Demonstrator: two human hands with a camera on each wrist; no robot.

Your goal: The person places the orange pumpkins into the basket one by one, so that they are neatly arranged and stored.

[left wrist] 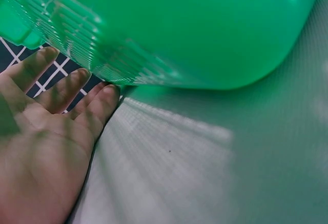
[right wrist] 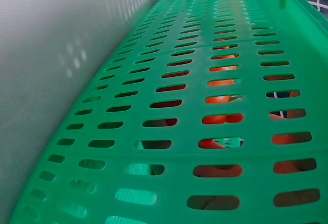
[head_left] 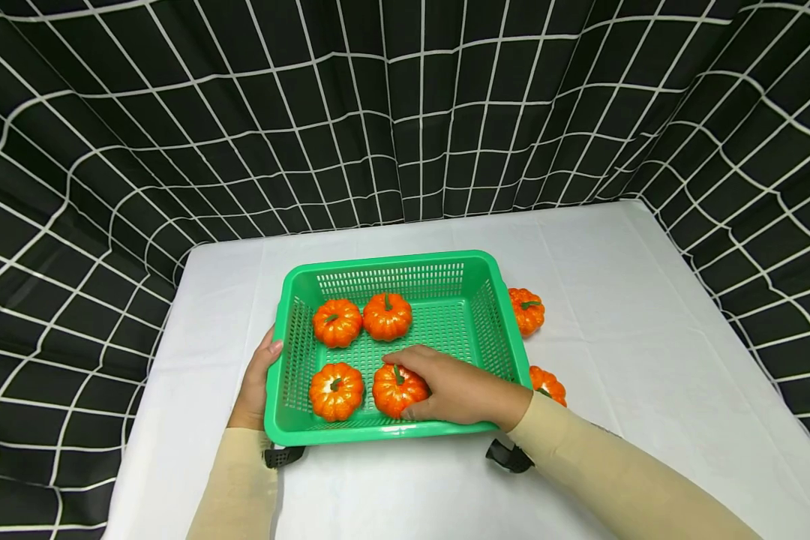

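Pumpkin mid-placement, prob.: R hand curled round it in basket, L hand straight-fingered vs. basket side; next likely needs gentle release.

Apparently a lab or studio booth: black, white-gridded curtains hang past the far edge and both side edges of a white-clothed counter.

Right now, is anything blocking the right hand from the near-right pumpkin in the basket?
Nothing visible: the right hand is on that near-right pumpkin, fingers at its far side, thumb at its near side. The right wall of the green basket does stand between it and the two pumpkins outside.
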